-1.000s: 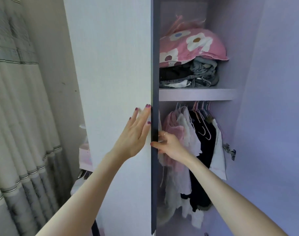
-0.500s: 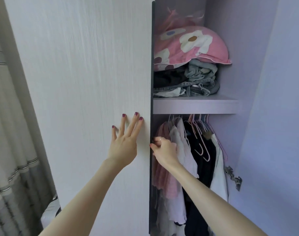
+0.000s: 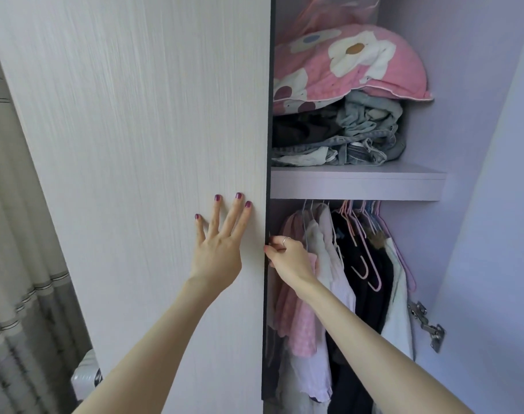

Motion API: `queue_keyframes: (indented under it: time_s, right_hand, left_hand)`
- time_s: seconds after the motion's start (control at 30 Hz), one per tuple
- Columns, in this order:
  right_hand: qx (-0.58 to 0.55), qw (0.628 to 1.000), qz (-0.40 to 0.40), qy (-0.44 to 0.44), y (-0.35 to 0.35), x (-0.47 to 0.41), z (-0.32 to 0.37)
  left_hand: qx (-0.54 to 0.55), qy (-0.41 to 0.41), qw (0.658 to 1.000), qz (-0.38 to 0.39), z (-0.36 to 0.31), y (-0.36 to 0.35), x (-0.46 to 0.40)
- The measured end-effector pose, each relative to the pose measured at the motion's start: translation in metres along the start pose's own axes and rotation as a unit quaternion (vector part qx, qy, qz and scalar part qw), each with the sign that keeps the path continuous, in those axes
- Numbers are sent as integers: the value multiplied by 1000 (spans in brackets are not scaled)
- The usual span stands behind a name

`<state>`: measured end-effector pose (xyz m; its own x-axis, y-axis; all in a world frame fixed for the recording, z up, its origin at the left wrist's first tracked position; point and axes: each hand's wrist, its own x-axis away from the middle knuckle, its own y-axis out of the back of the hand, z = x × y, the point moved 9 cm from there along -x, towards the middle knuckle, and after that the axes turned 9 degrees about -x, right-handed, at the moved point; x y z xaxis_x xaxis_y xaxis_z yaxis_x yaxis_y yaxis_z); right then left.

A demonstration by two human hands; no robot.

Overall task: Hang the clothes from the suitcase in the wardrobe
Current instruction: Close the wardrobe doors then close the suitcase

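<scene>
The white left wardrobe door (image 3: 141,138) fills the left half of the view. My left hand (image 3: 219,246) lies flat on its face with fingers spread. My right hand (image 3: 287,256) is curled around the door's dark inner edge (image 3: 266,204), fingers hidden behind it. Inside the wardrobe, pink, white and black clothes (image 3: 329,294) hang on hangers under the shelf (image 3: 356,182), with several empty pink hangers (image 3: 365,249) among them. A white suitcase corner (image 3: 86,373) shows at the lower left.
A pink flowered pillow (image 3: 353,64) rests on folded jeans and dark clothes (image 3: 344,138) on the shelf. The right door (image 3: 499,234) stands open with a metal hinge (image 3: 428,324). A striped curtain (image 3: 18,294) hangs at the far left.
The left door has swung further toward me and now covers more of the view. My left hand slid from the door's edge onto its face; my right hand stays on the edge.
</scene>
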<state>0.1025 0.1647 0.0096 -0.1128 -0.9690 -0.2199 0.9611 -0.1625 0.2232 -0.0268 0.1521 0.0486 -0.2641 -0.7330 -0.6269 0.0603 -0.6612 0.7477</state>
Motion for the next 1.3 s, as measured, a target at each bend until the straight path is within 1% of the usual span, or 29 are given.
queue_keyframes:
  time_s: [0.13,0.2,0.27,0.33,0.4,0.47,0.53,0.7,0.87,0.93,1.03,1.1,1.17,1.2,1.23,1.27,1.3]
  right_hand:
    - [13,999,23,-22,3,16,-6]
    - [23,999,23,-36,10,31,-13]
    - [33,999,17,-38,25,56,-11]
    - [35,998,12,-48,41,82,-10]
    - [49,997,-12,-53,65,116,-7]
    - [65,996,-33,-56,87,146,-9]
    - [82,992,-71,-62,117,188,-7]
    - [136,978,-149,-48,192,261,17]
    - [182,950,-252,22,279,325,69]
    - [197,935,-289,64,308,346,91]
    - [209,897,-364,139,352,376,123]
    - [202,871,-416,165,383,392,136]
    - [199,859,-442,166,416,400,138]
    - [195,863,-441,149,430,399,134]
    - [187,877,-426,121,444,394,127]
    - [169,899,-393,92,451,385,117]
    - [139,927,-344,64,454,374,104]
  left_hand:
    - [46,0,997,62,1,7,6]
    - [97,6,990,102,-2,10,19]
    - [167,6,978,127,-10,17,40]
    - [231,-4,964,129,-19,25,63]
    - [291,-25,948,126,-32,41,86]
    - [323,-42,938,117,-43,56,106]
    - [349,-73,927,115,-62,79,127]
    - [382,-109,910,117,-102,119,150]
    - [411,-151,893,105,-160,176,157]
    - [415,-170,889,96,-187,198,159]
    - [420,-182,885,86,-228,222,155]
    - [428,-183,881,85,-254,235,150]
    - [439,-193,875,71,-283,251,146]
    - [443,-196,872,67,-295,258,145]
    - [449,-198,869,66,-309,264,144]
    - [452,-198,868,63,-319,269,144]
    - [455,-197,866,62,-329,273,143]
